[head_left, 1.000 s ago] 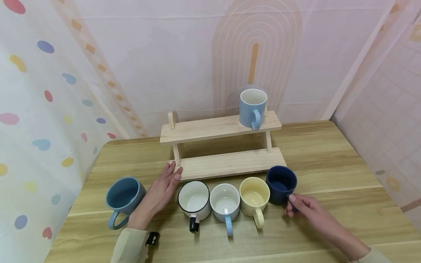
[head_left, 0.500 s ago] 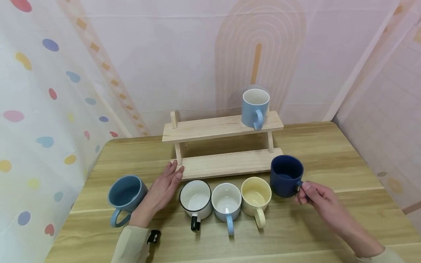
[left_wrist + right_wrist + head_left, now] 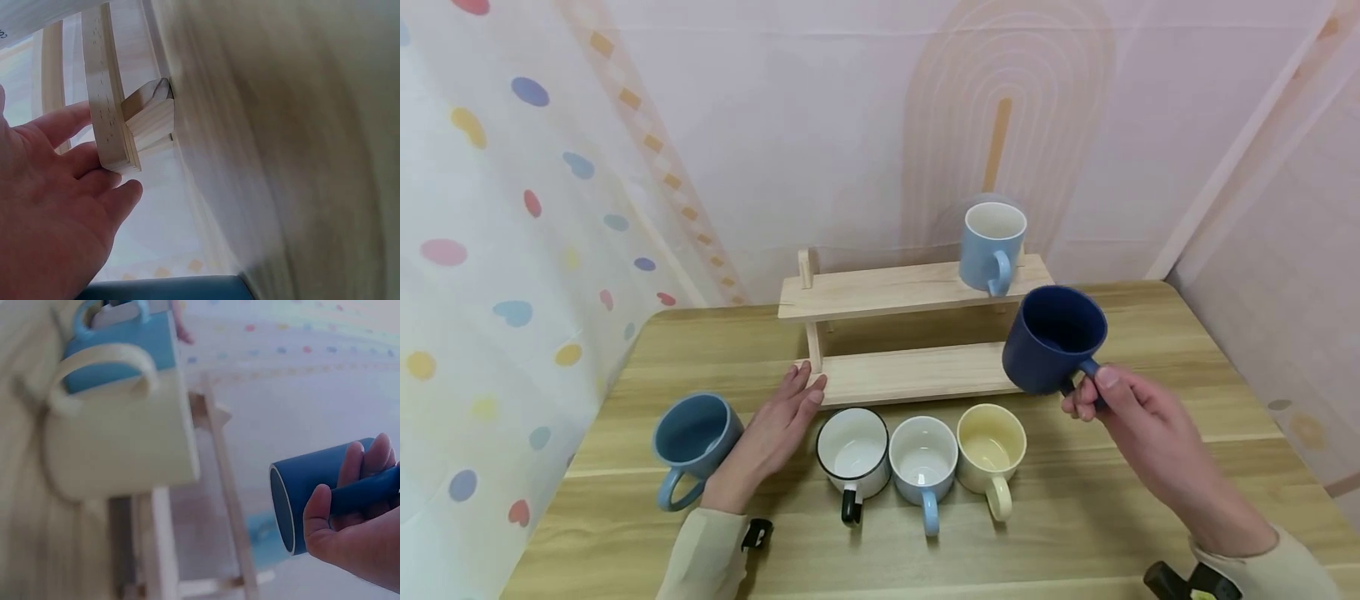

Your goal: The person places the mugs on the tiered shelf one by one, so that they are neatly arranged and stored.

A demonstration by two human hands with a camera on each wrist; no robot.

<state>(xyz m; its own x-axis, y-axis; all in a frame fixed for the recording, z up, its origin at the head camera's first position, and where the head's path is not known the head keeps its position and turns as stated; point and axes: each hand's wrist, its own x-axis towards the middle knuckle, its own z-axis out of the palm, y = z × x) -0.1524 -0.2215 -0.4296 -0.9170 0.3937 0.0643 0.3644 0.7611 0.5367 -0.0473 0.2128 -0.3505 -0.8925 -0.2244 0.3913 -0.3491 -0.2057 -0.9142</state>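
Note:
My right hand (image 3: pixel 1150 433) grips a dark blue mug (image 3: pixel 1052 342) by its handle, raised in front of the right end of the wooden two-tier shelf (image 3: pixel 910 375). The mug's mouth faces up, tilted slightly. In the right wrist view, fingers and thumb wrap the handle of the same mug (image 3: pixel 312 475). My left hand (image 3: pixel 767 437) rests with extended fingers on the left end of the lower board; the left wrist view has its fingers against the board's end (image 3: pixel 109 125). A light blue mug (image 3: pixel 991 250) stands on the upper board's right end.
In front of the shelf stand a white mug with a black rim (image 3: pixel 852 446), a white-and-light-blue mug (image 3: pixel 922 458) and a yellow mug (image 3: pixel 991 446), handles toward me. A teal mug (image 3: pixel 696 442) stands left of my left forearm. A patterned curtain (image 3: pixel 820 125) hangs behind.
My right hand has lifted the dark blue mug off the table, up and toward the shelf's right end. The left hand has stayed at the shelf's left end.

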